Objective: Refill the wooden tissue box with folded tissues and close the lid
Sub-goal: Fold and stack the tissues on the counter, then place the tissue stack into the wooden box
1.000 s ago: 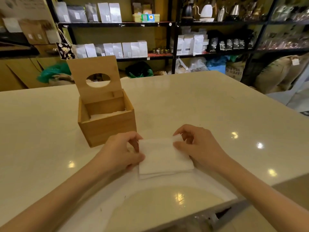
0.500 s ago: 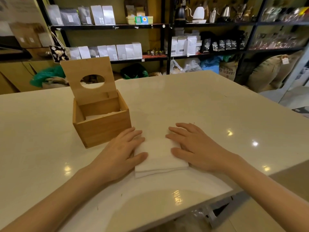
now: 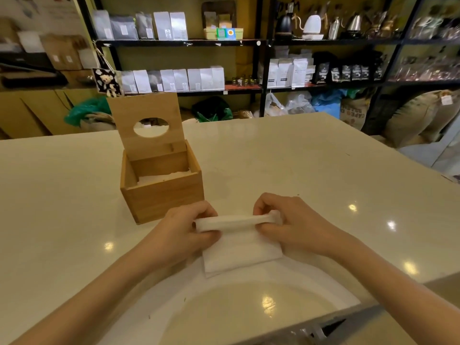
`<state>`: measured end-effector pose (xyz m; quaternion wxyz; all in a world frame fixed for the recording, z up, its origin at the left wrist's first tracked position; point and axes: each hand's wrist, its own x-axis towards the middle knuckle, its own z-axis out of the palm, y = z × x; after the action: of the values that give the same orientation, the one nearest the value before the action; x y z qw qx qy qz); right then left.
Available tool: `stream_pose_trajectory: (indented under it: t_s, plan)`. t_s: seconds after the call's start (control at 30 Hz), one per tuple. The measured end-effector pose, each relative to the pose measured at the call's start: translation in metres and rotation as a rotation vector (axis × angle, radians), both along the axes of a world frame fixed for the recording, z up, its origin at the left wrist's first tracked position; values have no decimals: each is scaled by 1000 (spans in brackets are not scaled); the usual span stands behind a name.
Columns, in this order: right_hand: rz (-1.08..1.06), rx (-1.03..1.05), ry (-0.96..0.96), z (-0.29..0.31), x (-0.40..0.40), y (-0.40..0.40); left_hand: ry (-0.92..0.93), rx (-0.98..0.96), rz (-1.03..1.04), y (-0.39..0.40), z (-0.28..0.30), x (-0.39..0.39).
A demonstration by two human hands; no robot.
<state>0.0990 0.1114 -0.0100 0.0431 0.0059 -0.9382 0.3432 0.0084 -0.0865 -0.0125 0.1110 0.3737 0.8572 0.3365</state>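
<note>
White tissues [image 3: 240, 250] pinched by left hand [image 3: 184, 230], right hand [image 3: 296, 227]; far edge raised.

Open wooden tissue box [image 3: 161, 192] behind half-folded white tissues [image 3: 240, 247].

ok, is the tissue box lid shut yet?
No, the lid stands upright behind the open box, with tissues visible inside.

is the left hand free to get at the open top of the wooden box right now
Probably not at once: the left hand is pinching the folded tissues. But the wooden box stands just beyond it, lid upright, nothing between.
</note>
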Motion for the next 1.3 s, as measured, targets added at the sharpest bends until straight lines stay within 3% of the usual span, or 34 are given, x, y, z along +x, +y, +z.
stream_pose_trajectory:
  t_s: [0.13, 0.33, 0.73, 0.9, 1.03, 1.17, 1.3]
  plan:
    - [26, -135, 33, 27, -17, -4, -258, 147, 113, -14, 18, -8]
    - [98, -390, -70, 63, -60, -21, -465, 293, 288, -44, 51, -27]
    - [68, -527, -407, 74, -135, -38, -390, 319, 504, -67, 77, -77]
    - [39, -409, -373, 78, -152, -39, -281, 268, 539, -63, 79, -101]
    - [-47, -286, -230, 76, -160, -47, -175, 158, 572, -59, 70, -123]
    - [-72, -14, -59, 70, -161, -51, -22, -6, 593, -59, 64, -133]
    - [-113, 175, -18, 64, -164, -56, -36, -123, 574, -58, 63, -138]
